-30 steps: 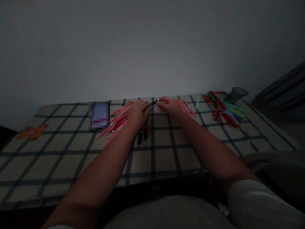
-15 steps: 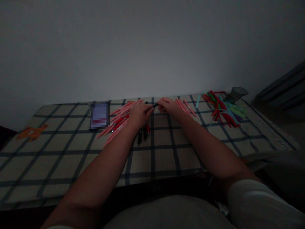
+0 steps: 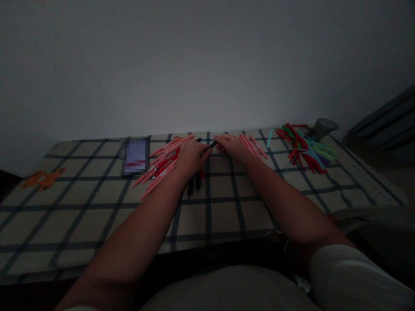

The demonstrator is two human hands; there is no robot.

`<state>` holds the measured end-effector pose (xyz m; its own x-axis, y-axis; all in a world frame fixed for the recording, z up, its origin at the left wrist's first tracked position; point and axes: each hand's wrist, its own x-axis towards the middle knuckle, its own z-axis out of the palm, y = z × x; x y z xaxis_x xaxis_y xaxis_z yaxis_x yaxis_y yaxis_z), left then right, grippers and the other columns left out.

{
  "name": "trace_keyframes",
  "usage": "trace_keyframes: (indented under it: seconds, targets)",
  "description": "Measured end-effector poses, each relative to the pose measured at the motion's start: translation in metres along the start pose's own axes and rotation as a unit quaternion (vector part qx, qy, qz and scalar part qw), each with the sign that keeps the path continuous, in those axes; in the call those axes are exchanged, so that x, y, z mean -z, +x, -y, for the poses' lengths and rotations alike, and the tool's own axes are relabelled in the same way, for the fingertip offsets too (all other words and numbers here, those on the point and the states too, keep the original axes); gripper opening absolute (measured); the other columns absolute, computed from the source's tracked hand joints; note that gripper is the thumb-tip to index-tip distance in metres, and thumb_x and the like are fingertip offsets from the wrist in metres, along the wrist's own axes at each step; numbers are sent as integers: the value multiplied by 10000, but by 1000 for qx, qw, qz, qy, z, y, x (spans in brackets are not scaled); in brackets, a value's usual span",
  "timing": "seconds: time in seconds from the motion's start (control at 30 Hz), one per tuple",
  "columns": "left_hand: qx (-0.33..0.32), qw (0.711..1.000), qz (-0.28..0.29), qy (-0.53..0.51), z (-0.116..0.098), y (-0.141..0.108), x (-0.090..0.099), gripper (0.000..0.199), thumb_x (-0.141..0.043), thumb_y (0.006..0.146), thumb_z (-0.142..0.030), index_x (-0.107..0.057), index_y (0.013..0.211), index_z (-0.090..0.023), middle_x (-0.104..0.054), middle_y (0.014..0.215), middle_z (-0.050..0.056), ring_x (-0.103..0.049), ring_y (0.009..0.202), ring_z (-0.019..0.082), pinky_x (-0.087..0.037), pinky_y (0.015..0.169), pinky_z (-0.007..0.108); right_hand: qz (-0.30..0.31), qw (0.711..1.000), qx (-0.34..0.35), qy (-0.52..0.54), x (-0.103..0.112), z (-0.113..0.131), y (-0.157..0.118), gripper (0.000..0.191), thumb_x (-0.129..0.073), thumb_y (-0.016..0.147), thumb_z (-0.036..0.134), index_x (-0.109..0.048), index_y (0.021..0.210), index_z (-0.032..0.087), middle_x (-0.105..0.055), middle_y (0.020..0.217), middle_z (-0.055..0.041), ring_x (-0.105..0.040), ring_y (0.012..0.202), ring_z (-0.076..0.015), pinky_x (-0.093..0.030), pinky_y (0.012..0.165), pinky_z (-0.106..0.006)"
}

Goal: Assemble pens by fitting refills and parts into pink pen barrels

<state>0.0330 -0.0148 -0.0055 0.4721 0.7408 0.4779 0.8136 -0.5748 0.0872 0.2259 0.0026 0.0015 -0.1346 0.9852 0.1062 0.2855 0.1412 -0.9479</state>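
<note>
Between my two hands a slim black pen slants up to the right. My left hand is closed around its lower end, and my right hand pinches the upper end. Under and left of my left hand lies a pile of pink and red pens. Several black pens stick out below that hand, partly hidden by it. Right behind my right wrist rests a smaller row of pink pens. The fingertips are dim and small, so their exact grip is hard to make out.
A phone-like device with a blurred screen lies at the left. On the right are a heap of coloured strips, a single light-blue strip and a clear cup. A checked cloth covers the table, against a wall.
Both hands have shifted very slightly, and a bit more of the black pen shows between them. The piles on the table look the same.
</note>
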Motion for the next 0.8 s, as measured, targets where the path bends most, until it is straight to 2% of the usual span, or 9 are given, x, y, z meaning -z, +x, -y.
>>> trace_keyframes:
  seconds: [0.2, 0.43, 0.67, 0.8]
  targets:
    - [11, 1000, -5, 1, 0, -1, -1, 264, -574, 1005, -395, -793, 972, -252, -788, 998, 83, -694, 1103, 300, -494, 1053, 483, 9, 1000, 21, -5, 1, -1, -1, 427, -596, 943, 520, -549, 655, 208, -563, 624, 4, -506, 610, -127, -401, 626, -279]
    - [20, 999, -15, -24, -1, -1, 1, 291, -545, 1019, -397, -798, 1049, -257, -793, 1007, 77, -703, 1056, 289, -494, 1050, 482, 6, 999, 37, -16, 2, -7, 3, 505, -592, 912, 645, -549, 653, 213, -560, 624, 2, -515, 618, -134, -395, 621, -282]
    - [45, 998, -35, -33, 2, -1, -1, 318, -523, 1024, -399, -793, 1065, -238, -790, 1025, 89, -694, 1092, 292, -514, 1032, 468, 21, 999, 39, 13, -3, 4, -3, 381, -599, 947, 522, -535, 727, 218, -570, 662, 16, -515, 617, -118, -417, 618, -263]
    - [46, 997, -44, -31, 5, -1, -4, 315, -519, 1024, -397, -795, 1034, -244, -788, 1001, 85, -685, 1116, 293, -520, 1014, 458, 47, 996, 49, 54, -4, 5, -4, 249, -656, 890, 461, -592, 881, 221, -571, 668, 40, -526, 622, -120, -411, 599, -253]
